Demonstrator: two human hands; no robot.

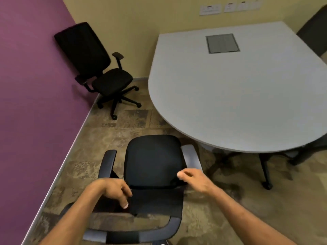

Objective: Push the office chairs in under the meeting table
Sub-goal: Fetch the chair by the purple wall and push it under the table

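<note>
A black office chair [152, 156] with grey armrests stands right in front of me, its seat facing the grey round-ended meeting table [238, 96] and just short of the table's near edge. My left hand [115, 191] curls over the left end of its mesh backrest [157, 200]. My right hand [193, 179] grips the backrest's right end. A second black chair [99, 71] stands apart in the far left corner, turned away from the table. A third dark chair [315, 30] shows behind the table's far right side.
A purple wall [35, 85] runs close along the left, leaving a narrow strip of patterned floor [109, 135]. Castor legs [265, 170] show under the table's near right edge. A cable hatch [222, 43] sits in the tabletop. Wall sockets [210, 9] are on the far wall.
</note>
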